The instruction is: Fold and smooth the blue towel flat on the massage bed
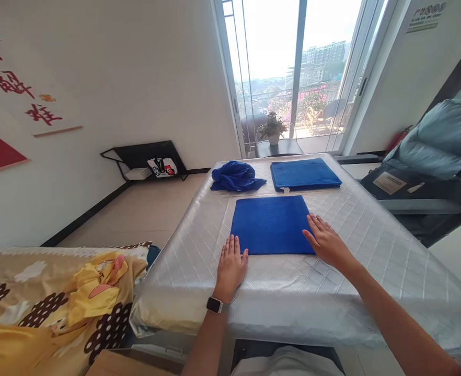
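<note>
A flat, folded blue cloth [272, 224] lies on the silver quilted table cover [199, 261] in front of me. My left hand [231, 266] rests with its fingers stretched out at the cloth's near left corner; a watch is on that wrist. At the cloth's right edge lies my right hand [326, 240], its fingers extended and the thumb over the blue surface. Neither hand grips anything. Behind this cloth, a crumpled blue cloth [236, 176] sits at the left and a neat folded blue stack [306, 174] with a small white tag at the right.
To the left is a bed with a patterned sheet [34, 277] and yellow clothing [97, 292]. A grey-blue recliner [434, 151] stands at the right. Beyond the table, a potted plant [273, 128] is on a chair by the glass door. A cardboard box [124, 364] is below left.
</note>
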Motion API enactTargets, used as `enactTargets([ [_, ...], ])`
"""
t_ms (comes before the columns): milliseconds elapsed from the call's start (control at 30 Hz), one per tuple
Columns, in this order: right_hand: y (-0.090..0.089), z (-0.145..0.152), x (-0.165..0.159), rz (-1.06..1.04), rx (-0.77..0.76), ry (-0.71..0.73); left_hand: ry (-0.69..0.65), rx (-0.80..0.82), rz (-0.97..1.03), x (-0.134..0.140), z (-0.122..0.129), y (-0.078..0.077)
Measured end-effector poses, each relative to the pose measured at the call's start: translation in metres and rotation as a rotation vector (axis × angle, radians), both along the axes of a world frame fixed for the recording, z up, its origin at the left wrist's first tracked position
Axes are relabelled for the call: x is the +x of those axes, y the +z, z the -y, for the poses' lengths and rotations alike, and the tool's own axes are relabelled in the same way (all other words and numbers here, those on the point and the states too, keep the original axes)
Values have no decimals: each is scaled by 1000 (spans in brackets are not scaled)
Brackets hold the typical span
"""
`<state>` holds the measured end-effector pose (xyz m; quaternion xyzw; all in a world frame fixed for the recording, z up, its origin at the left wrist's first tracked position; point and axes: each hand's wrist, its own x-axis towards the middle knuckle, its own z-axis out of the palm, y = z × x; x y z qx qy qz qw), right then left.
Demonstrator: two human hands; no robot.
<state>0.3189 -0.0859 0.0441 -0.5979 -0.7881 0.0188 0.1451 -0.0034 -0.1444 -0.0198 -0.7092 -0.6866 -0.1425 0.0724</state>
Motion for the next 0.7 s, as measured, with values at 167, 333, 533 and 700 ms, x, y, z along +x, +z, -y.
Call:
enactTargets([
  [167,-15,-42,-16,100,-122,-84,11,-23,-15,2,0,3],
  [333,-45,-48,-18,138,-163,-115,29,-13,-7,-1,2,8],
  [533,-51,-47,-15,106,-123,-98,-97,-6,-30,28,-5,37],
  [700,-53,-46,-14,80,-90,-91,-606,-142,-75,109,-62,62],
])
